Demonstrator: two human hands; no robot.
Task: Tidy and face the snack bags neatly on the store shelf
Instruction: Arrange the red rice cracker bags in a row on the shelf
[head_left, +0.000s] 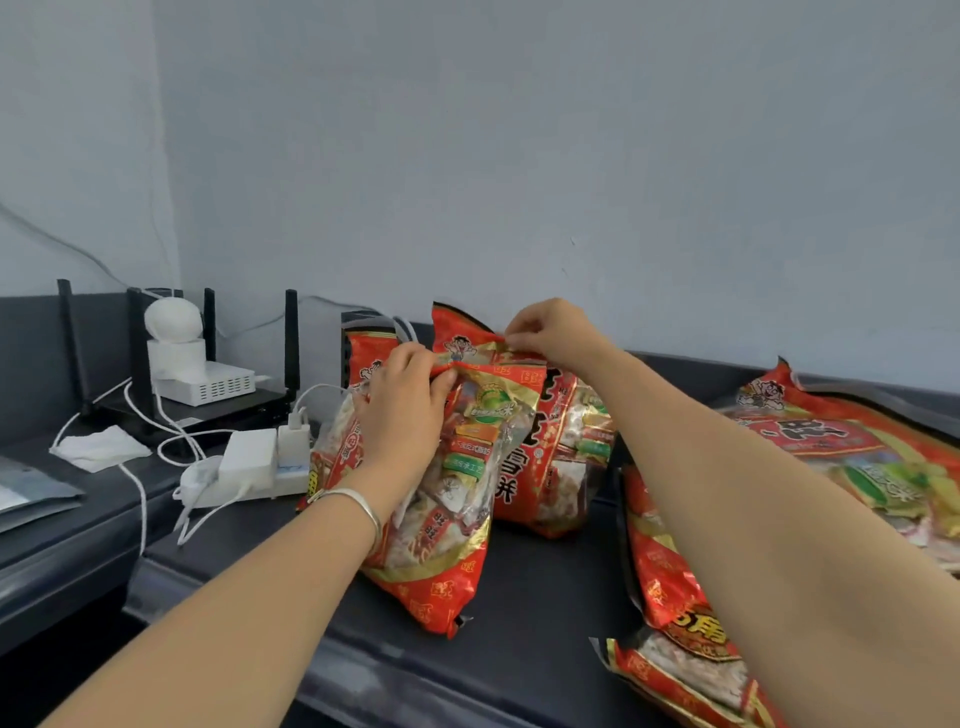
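Both bare forearms reach in from the bottom edge. The right one passes over a flat bag (657, 582) lying on the dark shelf (519, 639) at the near right; its red and gold print carries Chinese characters too cut off to read. The left wrist wears a silver bangle (358, 501). The left hand (410, 410) shows its back to the camera, with fingers curled down and the thumb closing on the crumpled top seam of the front bag (441, 587). This bag stands mid-shelf, leaning forward. Through its clear window show small wrapped packets, 1 of them marked 旺旺, and green and orange label strips too fine to read. Farther in, the right hand (550, 332) bends at the wrist, its fingertips and thumb pinching the top seam of the rear bag (545, 467), which stands upright near the wall. This bag shows a cartoon boy at the top and large characters ending 雪饼. A 3rd bag (366, 358) stands behind the left hand, and another bag (831, 436) with the same boy lies flat at the far right. At the left sit a white power strip (249, 467), a folded tissue (98, 447), a black router (197, 410) with upright antennas and a white camera (174, 325).
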